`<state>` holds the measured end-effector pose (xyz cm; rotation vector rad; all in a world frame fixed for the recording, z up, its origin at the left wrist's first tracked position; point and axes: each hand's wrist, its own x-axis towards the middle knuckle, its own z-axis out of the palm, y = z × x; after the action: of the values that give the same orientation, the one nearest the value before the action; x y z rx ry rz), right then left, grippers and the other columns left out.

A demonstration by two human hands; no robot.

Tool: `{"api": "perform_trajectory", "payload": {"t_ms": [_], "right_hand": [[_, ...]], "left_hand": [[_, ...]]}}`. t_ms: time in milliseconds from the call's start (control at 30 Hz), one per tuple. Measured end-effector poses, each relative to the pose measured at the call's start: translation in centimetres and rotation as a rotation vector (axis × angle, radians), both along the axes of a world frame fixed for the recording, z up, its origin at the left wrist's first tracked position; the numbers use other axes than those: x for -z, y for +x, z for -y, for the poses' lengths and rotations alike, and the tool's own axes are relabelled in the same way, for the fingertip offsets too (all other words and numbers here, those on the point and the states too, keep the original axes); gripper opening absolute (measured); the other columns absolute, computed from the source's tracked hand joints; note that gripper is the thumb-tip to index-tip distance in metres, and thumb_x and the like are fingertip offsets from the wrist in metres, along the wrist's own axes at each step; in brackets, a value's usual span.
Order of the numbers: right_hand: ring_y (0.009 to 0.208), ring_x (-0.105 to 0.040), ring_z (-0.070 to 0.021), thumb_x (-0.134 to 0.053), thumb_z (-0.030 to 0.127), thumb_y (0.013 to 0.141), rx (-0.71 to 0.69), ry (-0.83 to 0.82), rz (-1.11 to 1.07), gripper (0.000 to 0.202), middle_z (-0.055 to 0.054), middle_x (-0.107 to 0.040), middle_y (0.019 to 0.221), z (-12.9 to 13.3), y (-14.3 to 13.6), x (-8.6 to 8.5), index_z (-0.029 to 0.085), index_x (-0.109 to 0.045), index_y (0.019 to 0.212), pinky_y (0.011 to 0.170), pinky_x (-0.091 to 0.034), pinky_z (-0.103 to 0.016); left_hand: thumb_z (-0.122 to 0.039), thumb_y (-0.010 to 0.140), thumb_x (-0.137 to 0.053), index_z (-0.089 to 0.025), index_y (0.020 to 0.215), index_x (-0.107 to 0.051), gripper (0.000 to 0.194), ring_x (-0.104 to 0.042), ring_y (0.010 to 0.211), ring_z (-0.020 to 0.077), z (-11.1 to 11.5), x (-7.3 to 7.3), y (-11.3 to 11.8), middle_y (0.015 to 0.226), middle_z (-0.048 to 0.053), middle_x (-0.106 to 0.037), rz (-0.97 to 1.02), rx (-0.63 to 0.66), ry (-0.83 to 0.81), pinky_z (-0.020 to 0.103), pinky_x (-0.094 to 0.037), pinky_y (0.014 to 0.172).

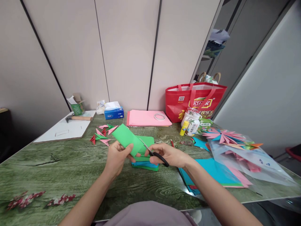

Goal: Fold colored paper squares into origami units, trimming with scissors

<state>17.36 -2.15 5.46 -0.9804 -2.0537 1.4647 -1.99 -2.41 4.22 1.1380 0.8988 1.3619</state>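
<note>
Currently, your left hand [119, 154] pinches the green sheet [124, 138] between thumb and fingers, mid-frame; your right hand [169, 153] has its fingers closed round the scissors [162, 158], just right of centre. Paper stack [145, 164] beneath, centre. Hammer [80, 118], left; bag [172, 105], right of centre.

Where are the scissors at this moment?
In the head view, the scissors are just below the picture's centre, in the right hand, their blades by the right edge of the green paper held in the left hand.
</note>
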Motion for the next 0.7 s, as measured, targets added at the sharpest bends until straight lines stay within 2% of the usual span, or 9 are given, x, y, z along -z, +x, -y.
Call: {"api": "perform_trajectory", "payload": {"t_ms": [233,700], "right_hand": [[0.050,-0.040,-0.0075,-0.059,0.050,0.067,0.024,0.016,0.018,0.042,0.005,-0.043,0.053,0.14,-0.13,-0.12,0.015,-0.057,0.090,0.047,-0.029,-0.019],[0.044,-0.037,-0.0062,-0.061,0.051,0.064,0.083,0.037,0.012,0.040,0.007,-0.040,0.046,0.32,-0.26,0.19,0.015,-0.058,0.082,0.043,-0.027,-0.019]], "left_hand": [[-0.027,0.059,-0.068,-0.011,0.069,-0.055,0.024,-0.062,0.047,0.0197,0.05,-0.08,-0.03,0.056,0.004,-0.064,-0.001,0.002,0.000,0.024,-0.046,0.033],[-0.027,0.057,-0.070,-0.012,0.068,-0.054,0.024,-0.062,0.047,0.0210,0.09,-0.32,-0.02,0.055,0.003,-0.064,0.008,-0.012,-0.031,0.024,-0.045,0.032]]}}
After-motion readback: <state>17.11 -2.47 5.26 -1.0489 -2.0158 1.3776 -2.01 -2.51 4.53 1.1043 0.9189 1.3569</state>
